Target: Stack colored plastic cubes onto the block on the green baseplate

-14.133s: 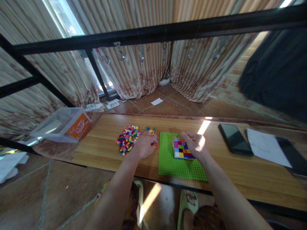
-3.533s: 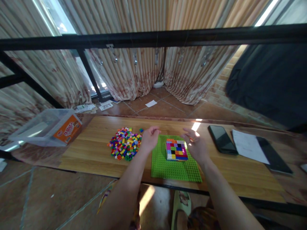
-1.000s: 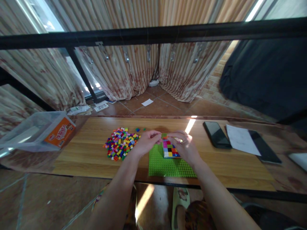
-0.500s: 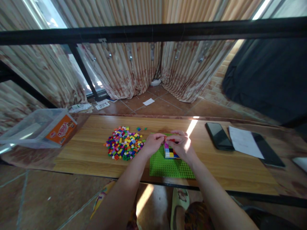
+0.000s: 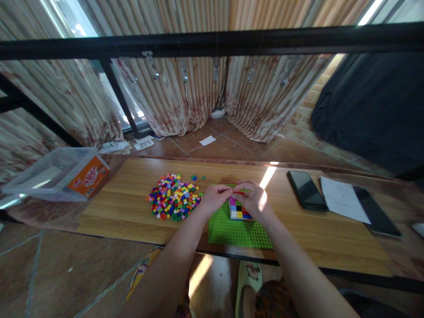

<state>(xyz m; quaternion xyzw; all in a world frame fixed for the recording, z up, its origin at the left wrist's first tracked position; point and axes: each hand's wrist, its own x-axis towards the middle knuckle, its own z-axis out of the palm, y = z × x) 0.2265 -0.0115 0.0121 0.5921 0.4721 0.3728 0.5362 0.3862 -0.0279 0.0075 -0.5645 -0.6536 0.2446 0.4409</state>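
Observation:
A green studded baseplate lies on the wooden table near its front edge. On it sits a square block of many-coloured small bricks. My left hand and my right hand meet over the far edge of that block, fingers pinched together on a small red brick between them. A heap of loose coloured bricks lies on the table just left of my left hand.
A clear plastic tub with an orange label sits off the table's left end. To the right lie a black phone, a white sheet and another dark device. A black metal bar crosses overhead.
Since a second ago both hands have closed in together over the far edge of the brick block, and a red brick now shows between the fingertips.

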